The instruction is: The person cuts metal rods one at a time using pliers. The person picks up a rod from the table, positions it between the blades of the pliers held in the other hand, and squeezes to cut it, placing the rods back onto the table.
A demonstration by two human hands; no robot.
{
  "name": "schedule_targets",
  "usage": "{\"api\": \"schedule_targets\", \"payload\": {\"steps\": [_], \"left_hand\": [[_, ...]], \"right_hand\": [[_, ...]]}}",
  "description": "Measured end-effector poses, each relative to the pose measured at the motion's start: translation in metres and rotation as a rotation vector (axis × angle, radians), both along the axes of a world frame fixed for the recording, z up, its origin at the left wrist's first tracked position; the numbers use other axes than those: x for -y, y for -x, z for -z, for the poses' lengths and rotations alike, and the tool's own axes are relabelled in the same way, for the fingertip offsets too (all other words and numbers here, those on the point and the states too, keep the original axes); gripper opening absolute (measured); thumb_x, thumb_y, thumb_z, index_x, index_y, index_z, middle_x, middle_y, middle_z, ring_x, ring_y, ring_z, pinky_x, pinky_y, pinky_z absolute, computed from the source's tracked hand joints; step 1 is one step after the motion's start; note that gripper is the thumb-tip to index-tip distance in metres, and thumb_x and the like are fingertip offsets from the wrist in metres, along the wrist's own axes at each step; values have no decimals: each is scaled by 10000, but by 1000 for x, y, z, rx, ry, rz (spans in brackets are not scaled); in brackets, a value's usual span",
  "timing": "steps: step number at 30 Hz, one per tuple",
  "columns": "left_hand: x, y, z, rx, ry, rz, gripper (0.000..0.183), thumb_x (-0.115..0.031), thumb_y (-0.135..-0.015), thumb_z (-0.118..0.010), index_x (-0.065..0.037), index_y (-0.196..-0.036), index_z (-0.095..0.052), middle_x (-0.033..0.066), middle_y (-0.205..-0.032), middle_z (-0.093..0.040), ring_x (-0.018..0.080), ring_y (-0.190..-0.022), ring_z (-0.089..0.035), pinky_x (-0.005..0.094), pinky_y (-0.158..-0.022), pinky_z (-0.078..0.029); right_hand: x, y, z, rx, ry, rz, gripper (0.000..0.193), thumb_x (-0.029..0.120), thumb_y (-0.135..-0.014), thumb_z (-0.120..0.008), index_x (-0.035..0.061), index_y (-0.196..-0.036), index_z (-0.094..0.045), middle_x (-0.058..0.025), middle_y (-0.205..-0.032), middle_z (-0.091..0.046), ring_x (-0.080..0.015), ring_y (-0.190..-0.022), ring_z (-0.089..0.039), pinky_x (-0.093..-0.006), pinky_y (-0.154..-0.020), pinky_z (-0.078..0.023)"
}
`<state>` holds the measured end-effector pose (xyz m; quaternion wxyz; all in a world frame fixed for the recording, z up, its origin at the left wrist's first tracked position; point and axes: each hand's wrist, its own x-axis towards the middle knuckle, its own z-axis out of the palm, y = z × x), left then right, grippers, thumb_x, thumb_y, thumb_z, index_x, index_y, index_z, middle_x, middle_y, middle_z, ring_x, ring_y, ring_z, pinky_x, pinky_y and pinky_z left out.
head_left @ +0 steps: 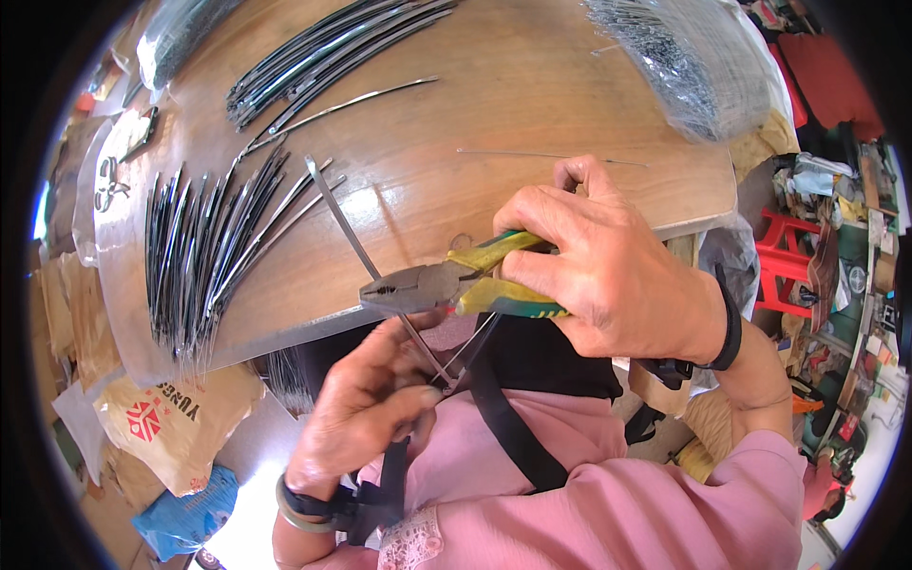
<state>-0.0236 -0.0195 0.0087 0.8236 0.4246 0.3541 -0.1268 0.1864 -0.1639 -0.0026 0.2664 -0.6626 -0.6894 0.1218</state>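
My right hand (pixel 617 266) is wrapped round the yellow-and-green handles of a pair of pliers (pixel 425 287). The jaws point left and lie across a thin, flat metal strip (pixel 344 220), just past the table's near edge. Whether they bite on the strip or only cross it I cannot tell. My left hand (pixel 366 399) pinches the strip's lower part, near a sharp bend from which a second leg rises to the right. The pliers and fingers hide some of the strip. A fanned pile of dark metal strips (pixel 214 252) lies on the table to the left.
More strips lie in a bundle (pixel 332 57) at the far side of the wooden table (pixel 532 104). At the far right is a plastic bag of thin wires (pixel 698 71). One thin wire (pixel 551 156) lies beyond my right hand. Scissors (pixel 111 185) rest at the left edge; a red stool (pixel 788 256) stands right.
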Motion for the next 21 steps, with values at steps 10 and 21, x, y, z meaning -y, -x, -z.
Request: {"api": "schedule_targets", "payload": {"steps": [10,21], "left_hand": [[-15,-24,9,71,-475,542,252,-133,-893,-645,-10,-1112,-653,96,-919,-702,174,-816,-654,315,-757,-516],[21,-17,24,173,232,-376,198,-170,-955,-610,25,-957,-576,65,-575,-519,80,-398,-348,234,-390,-253]], "right_hand": [[-1,14,-10,-37,-5,-21,238,19,-598,-662,33,-832,-621,-103,-980,-551,-240,-820,-585,-465,-854,-340],[26,10,-9,-114,47,236,244,84,-610,-757,10,-813,-642,-116,-1026,-590,-294,-885,-580,-430,-804,-426]]}}
